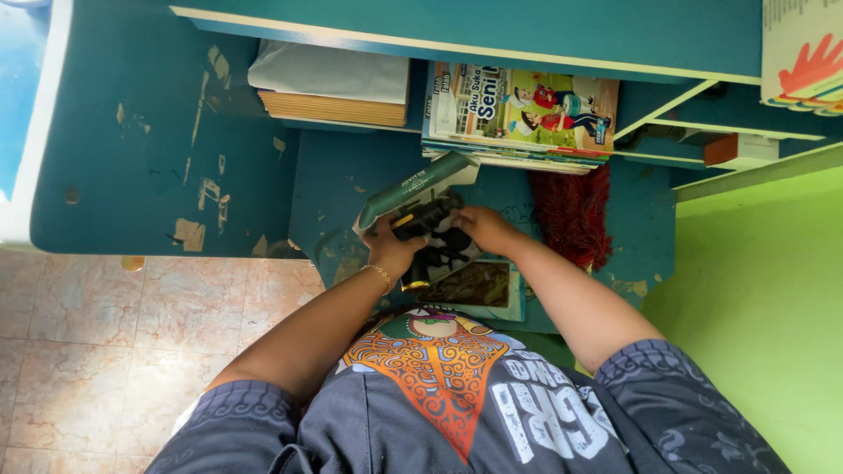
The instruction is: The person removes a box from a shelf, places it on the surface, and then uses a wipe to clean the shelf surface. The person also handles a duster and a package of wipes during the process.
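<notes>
I look straight down at my two arms reaching under a teal desk [158, 132]. My left hand [392, 250], with a thin gold bracelet on the wrist, grips a black and yellow tool [424, 224] and presses against a long green box [413, 189]. My right hand [485, 226] closes on the same black tool from the other side. Below the hands sits a dark framed tray [479, 285]. What the lower black part of the tool is cannot be told.
A stack of colourful books [522, 114] and a pile of papers [334, 88] lie on the shelf above. A red fringed duster [572, 215] hangs right of my hands. A green wall [764, 307] is at right, beige floor tiles [105, 342] at left.
</notes>
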